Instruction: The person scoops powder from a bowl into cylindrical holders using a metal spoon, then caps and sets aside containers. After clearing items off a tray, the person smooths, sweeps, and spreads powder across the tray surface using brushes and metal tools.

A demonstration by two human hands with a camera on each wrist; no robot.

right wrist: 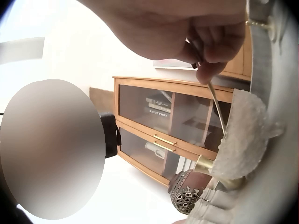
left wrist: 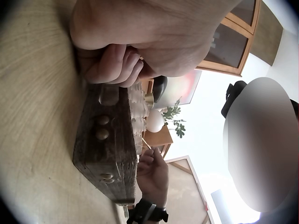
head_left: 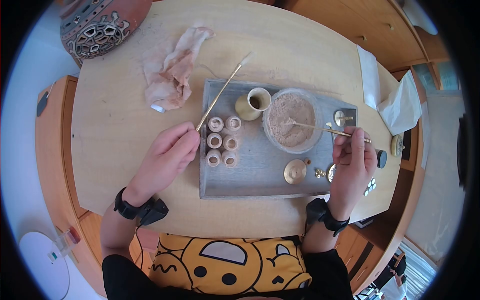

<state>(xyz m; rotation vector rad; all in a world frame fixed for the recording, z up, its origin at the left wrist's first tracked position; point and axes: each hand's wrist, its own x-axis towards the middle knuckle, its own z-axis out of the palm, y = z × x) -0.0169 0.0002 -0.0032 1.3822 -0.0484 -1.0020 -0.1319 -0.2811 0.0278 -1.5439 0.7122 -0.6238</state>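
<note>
My left hand point(head_left: 172, 150) grips the lower end of a slim gold brush point(head_left: 218, 101) at the tray's left edge, its pale bristles pointing up and away. My right hand point(head_left: 355, 162) pinches a thin gold stick-like tool point(head_left: 325, 130), whose far end reaches into brownish powder point(head_left: 290, 112) inside a frosted glass bowl point(head_left: 316, 137). In the right wrist view the tool point(right wrist: 217, 105) slants down over the bowl's point(right wrist: 243, 135) rim. Several small glass jars point(head_left: 214, 140) with powder in them stand in rows near my left hand. A brass vase point(head_left: 245, 107) stands beside the bowl.
The grey wooden tray point(head_left: 250, 182) carries these, plus a small brass dish point(head_left: 295, 171) and small brass pieces point(head_left: 320, 173) near my right hand. Beyond lie a stained cloth point(head_left: 175, 67) and an openwork clay pot point(head_left: 102, 30). A dark-lidded jar point(head_left: 381, 158) stands right of the tray.
</note>
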